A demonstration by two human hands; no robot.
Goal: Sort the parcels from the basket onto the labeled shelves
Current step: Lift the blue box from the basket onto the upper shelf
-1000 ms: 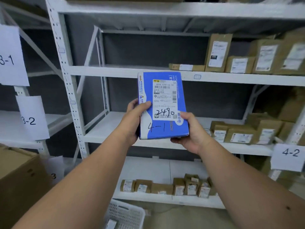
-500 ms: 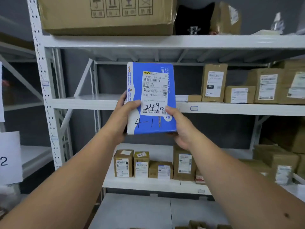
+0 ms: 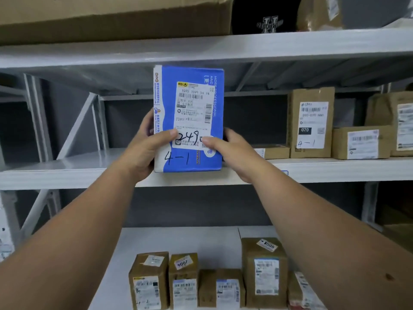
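One blue parcel (image 3: 188, 118) is upright in my two hands, its lower edge at or just above the front of the middle shelf (image 3: 67, 173); I cannot tell whether it touches. My left hand (image 3: 143, 151) grips its left edge, thumb across the white label. My right hand (image 3: 230, 153) grips the right edge, thumb on the label's lower corner. "2490" is partly covered by my thumbs; "4-1" is handwritten below it.

Middle shelf, to the right: four brown boxes visible. One flat box (image 3: 271, 151) lies just beside my right hand, one tall box (image 3: 310, 123) marked "4-1" stands upright, one low box (image 3: 361, 143) follows, and one (image 3: 393, 121) is cut by the frame edge.

Lower shelf (image 3: 174, 240): five brown boxes in a row, the tallest (image 3: 264, 271) fourth from the left.

Top shelf (image 3: 201, 48): one large carton (image 3: 111, 16), one black item (image 3: 266, 15), one brown package (image 3: 319, 13).

Shelving is white metal with diagonal braces, against a grey wall.
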